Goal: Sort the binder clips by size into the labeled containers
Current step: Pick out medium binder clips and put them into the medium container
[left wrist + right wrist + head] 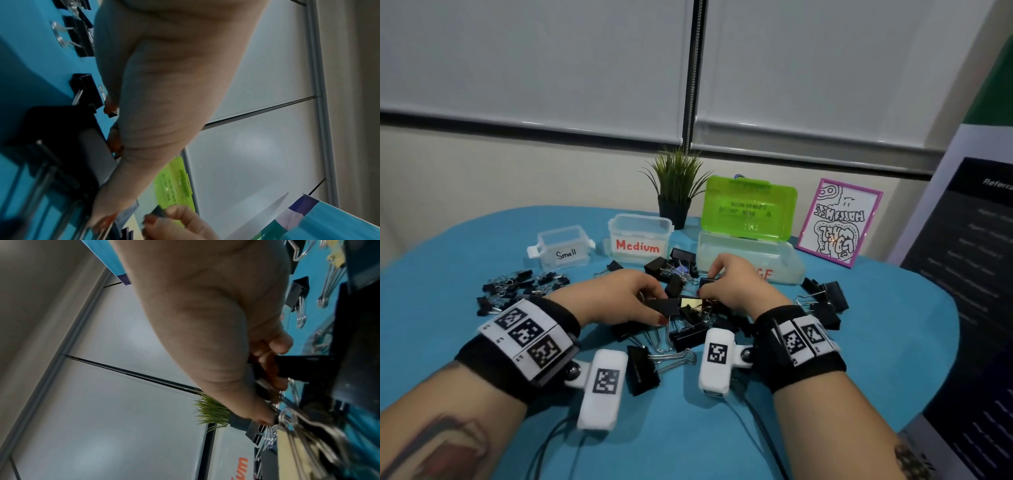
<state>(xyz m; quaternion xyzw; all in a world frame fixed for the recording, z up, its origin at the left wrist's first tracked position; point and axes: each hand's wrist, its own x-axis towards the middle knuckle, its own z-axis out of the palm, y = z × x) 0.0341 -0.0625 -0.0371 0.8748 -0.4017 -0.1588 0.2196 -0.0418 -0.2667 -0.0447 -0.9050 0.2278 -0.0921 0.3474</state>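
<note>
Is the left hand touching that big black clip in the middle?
Touching. In the head view the left hand pinches the big black clip by its left edge, thumb below and fingers on top, with no gap showing between them.

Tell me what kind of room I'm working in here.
Probably an office or meeting room set up as a sorting station. A round table with a blue cloth stands against windows with white roller blinds, a printed banner stand is at the right, and a small potted plant sits behind the labeled containers.
</note>
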